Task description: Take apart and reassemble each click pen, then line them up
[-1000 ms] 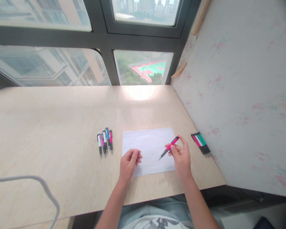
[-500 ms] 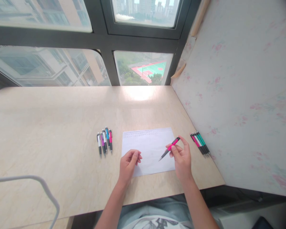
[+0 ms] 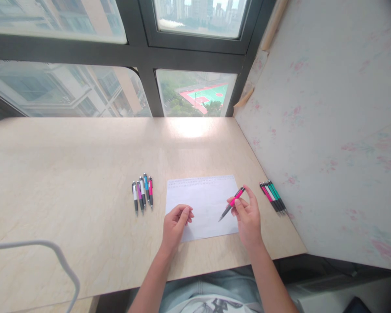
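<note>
A pink ballpoint pen (image 3: 236,201) with a dark grip is held in my right hand (image 3: 248,219), between thumb and fingers. One finger rests at its push-button end, and its tip points down and left above a white sheet of paper (image 3: 202,208). Small rows of writing run along the top of the sheet. My left hand (image 3: 177,223) lies over the paper's lower left corner, its fingers curled in and the thumb against them. Nothing shows in that hand.
Several ballpoint pens (image 3: 142,191) lie side by side left of the paper. Another row of pens (image 3: 273,196), pink, white and green, lies by the floral wall (image 3: 332,130). A grey cable (image 3: 60,254) loops over the table's (image 3: 94,174) near left part. Windows stand behind.
The pink pen has tilted a little steeper, its tip shifting slightly right and down. My left hand is practically still.
</note>
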`<state>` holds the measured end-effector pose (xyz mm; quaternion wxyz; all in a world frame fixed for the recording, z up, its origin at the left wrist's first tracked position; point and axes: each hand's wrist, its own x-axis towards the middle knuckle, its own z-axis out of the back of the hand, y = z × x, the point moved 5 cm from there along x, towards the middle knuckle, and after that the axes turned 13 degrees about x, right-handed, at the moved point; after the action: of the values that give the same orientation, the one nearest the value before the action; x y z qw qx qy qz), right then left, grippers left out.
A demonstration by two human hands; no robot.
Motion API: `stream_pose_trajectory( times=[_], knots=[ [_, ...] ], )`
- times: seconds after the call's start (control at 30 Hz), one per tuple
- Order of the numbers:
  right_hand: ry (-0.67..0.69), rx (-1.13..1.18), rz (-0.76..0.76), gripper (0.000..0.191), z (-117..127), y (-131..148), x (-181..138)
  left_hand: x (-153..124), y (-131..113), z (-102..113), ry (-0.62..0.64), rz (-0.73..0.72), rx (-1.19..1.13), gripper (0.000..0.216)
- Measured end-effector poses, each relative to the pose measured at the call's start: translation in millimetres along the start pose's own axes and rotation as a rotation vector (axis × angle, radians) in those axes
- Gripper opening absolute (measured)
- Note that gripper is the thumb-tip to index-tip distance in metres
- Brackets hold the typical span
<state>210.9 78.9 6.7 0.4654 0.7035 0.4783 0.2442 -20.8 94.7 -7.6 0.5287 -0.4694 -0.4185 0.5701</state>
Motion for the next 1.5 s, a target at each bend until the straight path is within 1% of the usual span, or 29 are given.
stream_pose_trajectory(
  times=[0.17, 0.37, 0.63, 0.8, 0.83, 0.93, 0.97, 1.03, 1.1, 1.2, 1.23, 1.3, 1.37, 1.43, 1.5],
  knots=[
    [0.027, -0.008, 0.002, 0.063, -0.3, 0.1, -1.9, 0.0, -0.3, -0.7, 0.009, 0.002, 0.009, 0.027],
    [0.044, -0.012, -0.009, 0.071, -3.4, -0.1, -2.8, 0.5, 1.9, -0.5, 0.014, 0.007, 0.015, 0.028],
    [0.055, -0.024, 0.010, 0.061, -1.5, -0.9, -3.9, 0.7, 2.5, -0.4, 0.013, 0.003, 0.025, 0.028],
    [0.000, 0.013, 0.003, 0.070, -1.7, 1.2, -1.5, 0.4, 3.8, -3.3, 0.032, -0.026, 0.088, 0.027],
    [-0.009, 0.011, -0.004, 0.066, -1.2, 0.3, 0.3, 0.5, 3.8, -4.4, 0.046, -0.038, 0.115, 0.027],
    [-0.011, 0.016, -0.045, 0.038, 0.3, -5.0, 8.0, 1.4, 3.0, -7.3, 0.083, -0.076, 0.196, 0.024],
    [-0.010, 0.032, -0.064, 0.032, 0.6, -6.8, 11.0, 1.8, 2.6, -8.0, 0.091, -0.086, 0.216, 0.024],
    [-0.010, 0.065, -0.095, 0.029, 0.3, -8.8, 17.7, 2.5, 1.8, -8.9, 0.097, -0.099, 0.239, 0.024],
    [0.015, 0.089, -0.117, 0.031, -2.9, -8.4, 25.1, 2.8, 0.8, -9.2, 0.093, -0.104, 0.244, 0.025],
    [0.128, 0.090, -0.152, 0.044, -13.0, -7.6, 38.7, 2.7, -1.5, -9.4, 0.085, -0.116, 0.246, 0.025],
    [0.168, 0.064, -0.154, 0.045, -16.2, -8.0, 44.3, 2.7, -2.2, -9.4, 0.084, -0.120, 0.248, 0.025],
    [0.216, -0.057, -0.113, 0.041, -20.4, -9.2, 57.6, 2.6, -3.1, -9.1, 0.082, -0.123, 0.249, 0.025],
    [0.219, -0.247, -0.013, 0.034, -22.1, -10.7, 72.6, 2.7, -3.0, -8.8, 0.086, -0.116, 0.245, 0.025],
    [0.227, -0.433, 0.072, 0.033, -24.3, -14.4, 86.0, 2.7, -2.2, -8.8, 0.096, -0.105, 0.238, 0.026],
    [0.239, -0.547, 0.127, 0.031, -26.3, -19.4, 95.5, 2.5, -1.5, -8.8, 0.104, -0.101, 0.235, 0.025]
  ],
)
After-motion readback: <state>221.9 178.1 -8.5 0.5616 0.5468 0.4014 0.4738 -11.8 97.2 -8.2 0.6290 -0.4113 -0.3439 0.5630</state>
